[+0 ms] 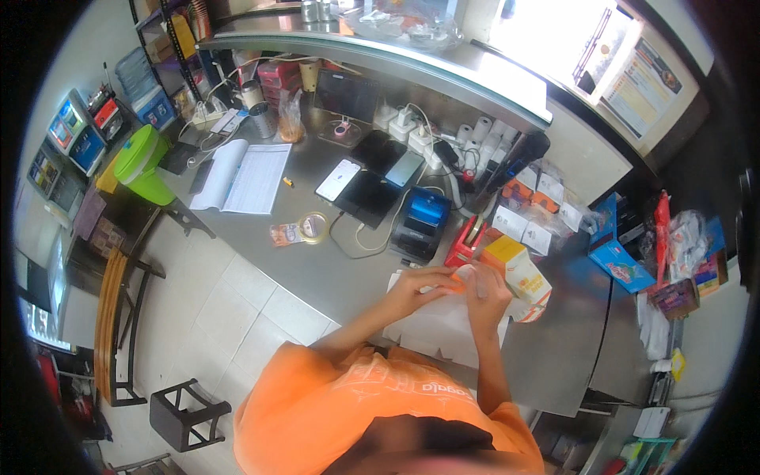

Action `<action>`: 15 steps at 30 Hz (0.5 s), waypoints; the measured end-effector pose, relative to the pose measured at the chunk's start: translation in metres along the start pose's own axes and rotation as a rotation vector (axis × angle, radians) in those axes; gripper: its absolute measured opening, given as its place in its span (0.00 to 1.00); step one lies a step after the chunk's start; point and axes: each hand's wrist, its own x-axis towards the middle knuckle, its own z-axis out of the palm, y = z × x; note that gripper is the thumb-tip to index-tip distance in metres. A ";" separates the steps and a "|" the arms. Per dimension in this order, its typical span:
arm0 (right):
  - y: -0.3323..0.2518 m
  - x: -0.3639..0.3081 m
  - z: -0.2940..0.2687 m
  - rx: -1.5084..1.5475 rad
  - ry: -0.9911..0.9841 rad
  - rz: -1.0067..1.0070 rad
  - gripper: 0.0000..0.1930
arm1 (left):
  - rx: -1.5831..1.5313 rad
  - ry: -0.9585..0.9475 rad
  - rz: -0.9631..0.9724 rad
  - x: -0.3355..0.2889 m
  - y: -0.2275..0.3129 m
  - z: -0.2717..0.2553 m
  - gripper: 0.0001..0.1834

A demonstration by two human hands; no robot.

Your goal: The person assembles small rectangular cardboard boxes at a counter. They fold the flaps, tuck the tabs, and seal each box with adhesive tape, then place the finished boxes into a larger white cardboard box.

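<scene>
Over the metal counter, my left hand (423,289) and my right hand (488,294) are close together, fingers closed. Between their fingertips is a small orange-and-white piece (461,275), perhaps paper; its exact kind is too small to tell. Below the hands lies a flat white sheet (427,328) with notched edges along the near side, like unfolded card. A yellow, orange and white carton (514,273) stands just right of my right hand. Behind the hands sits a red tape dispenser (467,241).
A black card-printer-like device with a blue top (423,222) stands behind the left hand. Farther left are a tape roll (313,228), a white phone (338,180), a black tablet (368,198) and an open ledger (257,178). Plastic-wrapped packs (534,206) and a blue box (621,257) lie right.
</scene>
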 end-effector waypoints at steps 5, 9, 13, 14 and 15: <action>-0.015 0.005 -0.003 -0.028 0.122 -0.003 0.06 | 0.027 -0.010 0.058 0.008 0.014 0.004 0.14; -0.020 0.006 -0.012 0.084 -0.002 0.030 0.06 | 0.016 0.040 0.074 0.013 0.019 0.001 0.14; -0.023 0.013 -0.022 0.175 -0.091 -0.055 0.05 | 0.026 0.153 -0.023 0.013 0.026 0.001 0.17; -0.024 0.014 -0.023 0.186 -0.099 -0.071 0.06 | 0.017 0.187 -0.060 0.013 0.027 0.002 0.19; -0.025 0.016 -0.025 0.194 -0.089 -0.075 0.05 | 0.054 0.183 -0.009 0.013 0.028 0.002 0.20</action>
